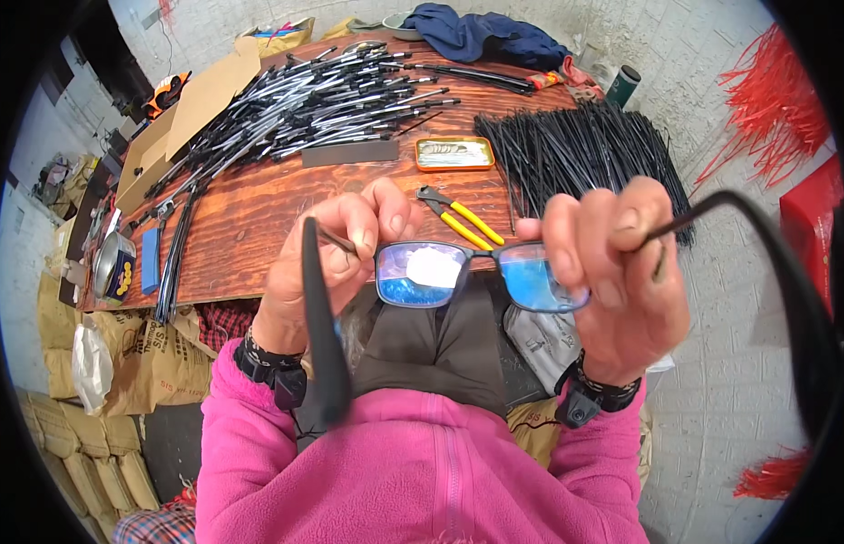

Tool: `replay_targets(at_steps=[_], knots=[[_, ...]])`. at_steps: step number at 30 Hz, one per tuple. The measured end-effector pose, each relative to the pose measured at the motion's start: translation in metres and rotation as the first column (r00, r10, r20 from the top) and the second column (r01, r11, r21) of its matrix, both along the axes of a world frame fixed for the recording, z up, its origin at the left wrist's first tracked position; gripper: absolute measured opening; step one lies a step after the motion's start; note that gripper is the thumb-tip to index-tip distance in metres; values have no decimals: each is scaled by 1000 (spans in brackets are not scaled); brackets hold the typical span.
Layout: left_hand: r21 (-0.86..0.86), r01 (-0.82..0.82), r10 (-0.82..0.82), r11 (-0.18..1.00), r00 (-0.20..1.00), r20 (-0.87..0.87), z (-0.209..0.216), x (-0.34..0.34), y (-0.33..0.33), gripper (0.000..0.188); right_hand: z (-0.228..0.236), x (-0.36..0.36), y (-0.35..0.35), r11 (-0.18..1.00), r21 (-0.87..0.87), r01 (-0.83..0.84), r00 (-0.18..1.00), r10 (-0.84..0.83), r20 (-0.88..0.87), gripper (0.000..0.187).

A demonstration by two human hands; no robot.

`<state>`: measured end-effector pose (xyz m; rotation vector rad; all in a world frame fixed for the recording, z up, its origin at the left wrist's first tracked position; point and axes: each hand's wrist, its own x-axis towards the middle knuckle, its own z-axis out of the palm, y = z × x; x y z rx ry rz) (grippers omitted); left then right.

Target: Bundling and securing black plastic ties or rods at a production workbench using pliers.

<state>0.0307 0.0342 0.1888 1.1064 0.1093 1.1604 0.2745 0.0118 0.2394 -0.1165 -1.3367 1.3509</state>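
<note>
A pair of dark-framed eyeglasses (482,255) is held up in front of me, its temples spread wide and pointing back toward me. My left hand (336,245) pinches the left temple close to its hinge. The right temple is gripped between the thumb and fingers of my right hand (617,263), which partly covers the right lens. Bluish reflections show in both lenses. Beyond the glasses, pliers with yellow handles (465,221) lie on the wooden table (249,204). Behind the pliers sits a small orange-rimmed tin (453,153) with thin pale pieces inside.
A large heap of silver and black rods (322,95) covers the table's far left, beside an open cardboard box (154,172). Many thin black rods (576,150) lie at the right. A round can (113,263) and a blue block (151,260) are at the left edge.
</note>
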Motion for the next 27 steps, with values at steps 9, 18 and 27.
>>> replay_targets(at_steps=[9, 18, 27], knots=[[269, -34, 20, 963, 998, 54, 27, 5, -11, 19, 11, 9, -21, 955, 149, -257, 966, 257, 20, 8], [406, 79, -113, 910, 992, 62, 23, 9, -7, 9, 17, 10, -28, 927, 23, -376, 924, 376, -69, 11], [282, 84, -102, 956, 994, 48, 30, 6, -24, 8, 24, 8, -38, 891, -30, -453, 882, 443, -159, 20]])
